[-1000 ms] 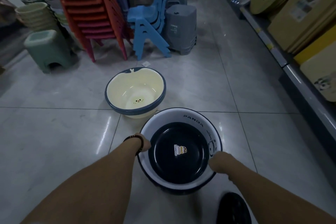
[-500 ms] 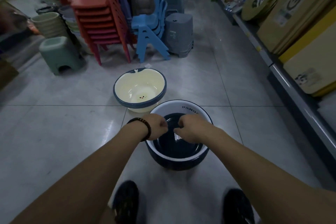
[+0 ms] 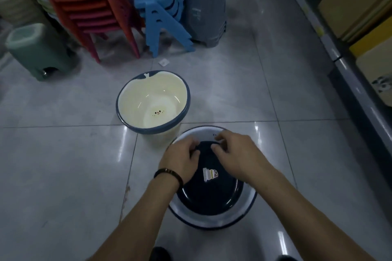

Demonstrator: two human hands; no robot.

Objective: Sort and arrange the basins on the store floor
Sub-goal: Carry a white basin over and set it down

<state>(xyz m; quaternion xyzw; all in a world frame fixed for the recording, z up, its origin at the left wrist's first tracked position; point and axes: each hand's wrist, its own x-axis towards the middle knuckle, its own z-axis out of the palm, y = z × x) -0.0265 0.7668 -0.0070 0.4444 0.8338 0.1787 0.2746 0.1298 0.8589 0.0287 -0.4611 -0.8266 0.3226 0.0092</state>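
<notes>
Nested basins handled on a store floor

A dark navy basin [image 3: 212, 195] is seen nested inside a white-rimmed basin [image 3: 212, 219] set on the tiled floor [image 3: 63, 165]. The navy basin's far rim is gripped by both hands, with the fingers of the left hand [image 3: 181, 160] and right hand [image 3: 235, 154] curled over it close together. A cream basin [image 3: 135, 99] with a blue rim is placed just beyond, almost touching the white-rimmed one. Stacked red chairs [image 3: 84, 2], blue chairs [image 3: 161, 12] and grey stools [image 3: 204, 6] are lined up behind.
</notes>
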